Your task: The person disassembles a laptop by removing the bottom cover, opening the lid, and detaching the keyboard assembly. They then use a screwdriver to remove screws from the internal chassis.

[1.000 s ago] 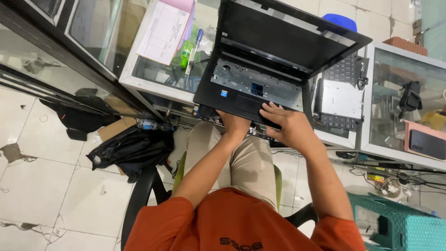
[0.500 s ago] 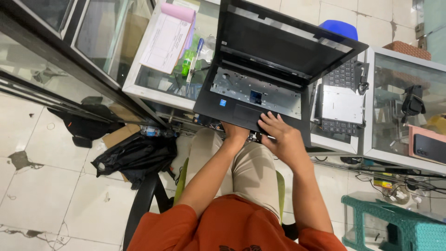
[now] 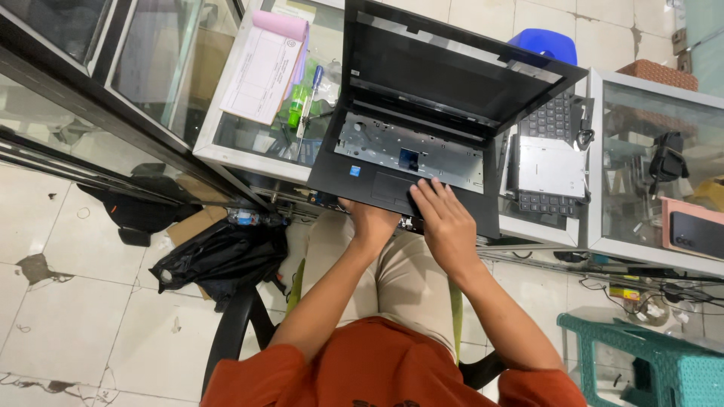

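Observation:
An open black laptop (image 3: pixel 422 113) with its keyboard removed, showing a silver metal tray, lies on a glass counter (image 3: pixel 226 147). My left hand (image 3: pixel 369 220) grips the laptop's front edge from below, thumb hidden. My right hand (image 3: pixel 445 218) rests flat on the palm rest to the right of the touchpad, fingers spread. The loose keyboard (image 3: pixel 550 154) lies to the right of the laptop with a silver plate on top of it.
A pink-topped receipt pad (image 3: pixel 264 64), a green bottle (image 3: pixel 298 105) and a blue-handled screwdriver (image 3: pixel 311 94) sit left of the laptop. A black bag (image 3: pixel 219 260) lies on the tiled floor. A teal plastic stool (image 3: pixel 648 362) stands at the lower right. A phone (image 3: pixel 697 234) lies far right.
The view has shifted so the laptop sits higher and larger. My right hand has slid forward onto the palm rest. My left hand stays at the front edge.

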